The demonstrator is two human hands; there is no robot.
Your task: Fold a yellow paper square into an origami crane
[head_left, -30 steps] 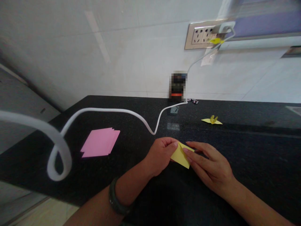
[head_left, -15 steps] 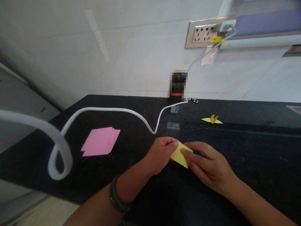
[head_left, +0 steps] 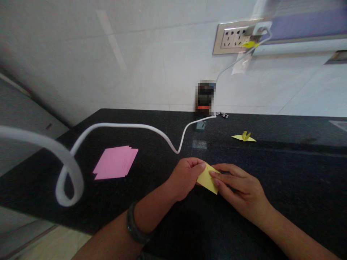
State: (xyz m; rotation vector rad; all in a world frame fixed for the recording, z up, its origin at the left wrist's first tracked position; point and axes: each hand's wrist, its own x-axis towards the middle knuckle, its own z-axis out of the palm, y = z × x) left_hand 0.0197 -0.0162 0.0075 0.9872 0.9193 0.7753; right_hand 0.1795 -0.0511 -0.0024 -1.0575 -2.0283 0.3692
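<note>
The folded yellow paper (head_left: 208, 179) sits between the two hands, over the black granite-look counter (head_left: 300, 177). The left hand (head_left: 185, 178), at nine o'clock to it, is closed in a pinch, thumb on top. The right hand (head_left: 241, 189), at three o'clock, is loosely closed on the opposite edge, its fingertips on the paper; the underside grip is hidden. If the left thumb slackens, the layers could slip, and uneven fingertip pressure would likely leave a skewed crease. The white cable (head_left: 130, 126) bends near ten o'clock, where a forward push could nudge it. The yellow origami crane (head_left: 244, 137), between one and two o'clock, looks light enough for a stray knuckle to tip.
</note>
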